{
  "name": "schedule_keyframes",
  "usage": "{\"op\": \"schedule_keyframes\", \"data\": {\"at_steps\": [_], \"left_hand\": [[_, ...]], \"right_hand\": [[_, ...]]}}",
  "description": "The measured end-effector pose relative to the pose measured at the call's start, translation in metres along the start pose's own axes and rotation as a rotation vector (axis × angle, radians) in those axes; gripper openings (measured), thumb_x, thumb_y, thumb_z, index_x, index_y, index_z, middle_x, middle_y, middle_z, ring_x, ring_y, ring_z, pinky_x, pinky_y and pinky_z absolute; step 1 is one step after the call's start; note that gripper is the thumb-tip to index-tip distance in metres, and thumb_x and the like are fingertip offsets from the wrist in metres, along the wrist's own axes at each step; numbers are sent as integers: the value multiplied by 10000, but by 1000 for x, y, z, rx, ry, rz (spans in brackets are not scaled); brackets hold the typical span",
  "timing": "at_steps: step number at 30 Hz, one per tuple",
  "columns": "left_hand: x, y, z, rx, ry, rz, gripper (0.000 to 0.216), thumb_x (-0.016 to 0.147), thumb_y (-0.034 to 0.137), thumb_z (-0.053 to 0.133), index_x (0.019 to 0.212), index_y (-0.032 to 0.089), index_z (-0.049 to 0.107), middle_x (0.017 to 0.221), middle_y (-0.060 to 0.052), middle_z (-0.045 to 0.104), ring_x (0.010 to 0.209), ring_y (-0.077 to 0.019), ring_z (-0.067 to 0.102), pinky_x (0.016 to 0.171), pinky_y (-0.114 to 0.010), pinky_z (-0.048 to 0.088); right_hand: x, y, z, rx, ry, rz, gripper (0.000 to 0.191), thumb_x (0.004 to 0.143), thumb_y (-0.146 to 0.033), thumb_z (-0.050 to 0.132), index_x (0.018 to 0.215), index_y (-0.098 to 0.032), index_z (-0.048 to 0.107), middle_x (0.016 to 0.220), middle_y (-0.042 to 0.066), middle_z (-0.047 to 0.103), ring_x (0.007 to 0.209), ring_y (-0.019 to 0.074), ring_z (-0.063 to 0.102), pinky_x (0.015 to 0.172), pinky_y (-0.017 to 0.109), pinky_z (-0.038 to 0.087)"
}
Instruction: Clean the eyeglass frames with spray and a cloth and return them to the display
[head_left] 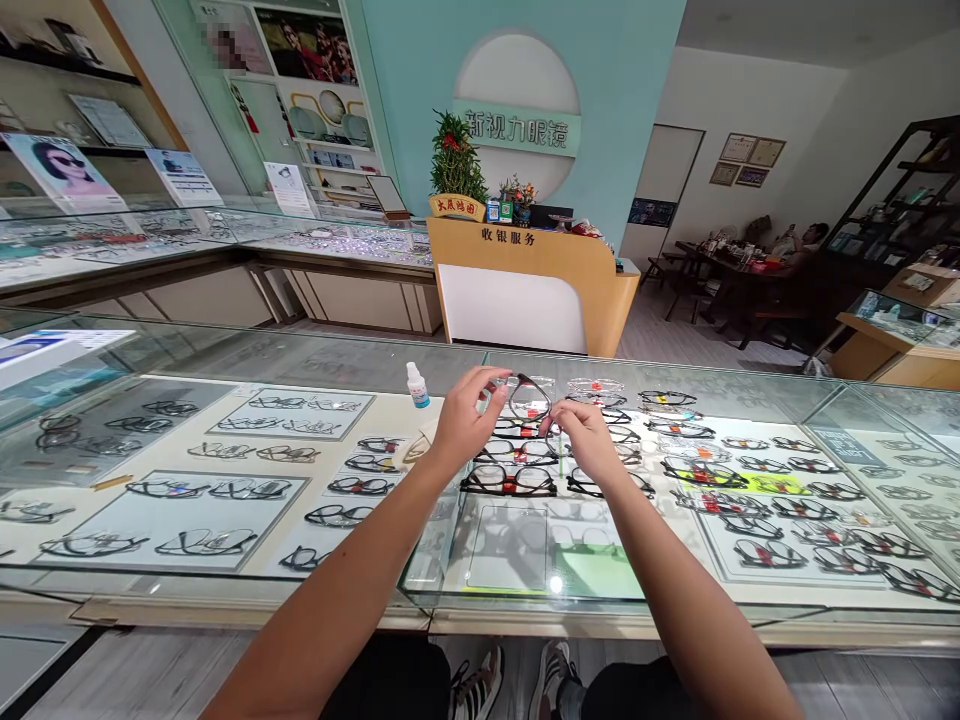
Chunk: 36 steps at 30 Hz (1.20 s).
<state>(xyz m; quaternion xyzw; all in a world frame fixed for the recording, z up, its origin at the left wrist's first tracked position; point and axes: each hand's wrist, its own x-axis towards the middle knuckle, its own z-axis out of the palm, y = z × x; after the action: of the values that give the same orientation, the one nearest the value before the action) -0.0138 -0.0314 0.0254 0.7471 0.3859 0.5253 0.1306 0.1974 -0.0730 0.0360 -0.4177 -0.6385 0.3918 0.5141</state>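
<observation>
Glasses (531, 398) sit mid-frame between both hands, long axis across the frame; left hand (466, 420) pinches one end, right hand (583, 438) the other, above the surface (225, 350)

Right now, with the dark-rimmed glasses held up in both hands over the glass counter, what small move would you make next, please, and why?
Probably lower the dark-rimmed glasses a little toward the glass counter. The left hand and right hand pinch them by their sides in mid-air, with nothing beneath but the pane, and the small white dropper bottle with a blue base stands nearby to the left.
</observation>
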Motion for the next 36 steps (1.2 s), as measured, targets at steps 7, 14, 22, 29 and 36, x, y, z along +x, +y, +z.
{"op": "schedule_keyframes", "data": {"at_steps": [7,14,22,29,36], "left_hand": [[-1,-3,1,22,8,2,303,1070,390,526,1217,219,729,1236,-75,731,1069,-205,676,860,-323,519],[-1,1,0,14,-6,-19,349,1082,437,503,1193,205,738,1194,-76,746,1019,-203,673,832,-311,498],[-7,1,8,-31,-73,-38,420,1104,472,430,1183,189,730,1104,-81,763,980,-215,685,873,-325,491],[-3,3,9,-225,-148,-145,472,1083,533,447,1223,196,747,1150,-79,764,920,-201,669,910,-338,497],[-1,1,14,-496,-236,-317,576,997,657,542,1258,188,751,1232,-115,756,881,-203,686,779,-320,515]], "right_hand": [[1,4,-1,2,-9,2,318,838,-293,519,620,-236,743,676,9,677,672,178,489,667,311,389],[0,7,-1,-4,-11,-9,330,858,-283,521,636,-237,760,686,6,663,672,177,488,667,311,384],[0,7,-2,-3,2,-7,336,867,-272,526,645,-238,776,646,-3,582,652,172,460,656,318,362],[3,7,-3,19,66,-106,326,879,-284,558,655,-245,790,935,53,669,958,231,614,911,358,446],[5,13,-5,70,62,-86,320,905,-308,568,670,-249,777,1148,72,707,1186,273,608,1058,393,442]]}}
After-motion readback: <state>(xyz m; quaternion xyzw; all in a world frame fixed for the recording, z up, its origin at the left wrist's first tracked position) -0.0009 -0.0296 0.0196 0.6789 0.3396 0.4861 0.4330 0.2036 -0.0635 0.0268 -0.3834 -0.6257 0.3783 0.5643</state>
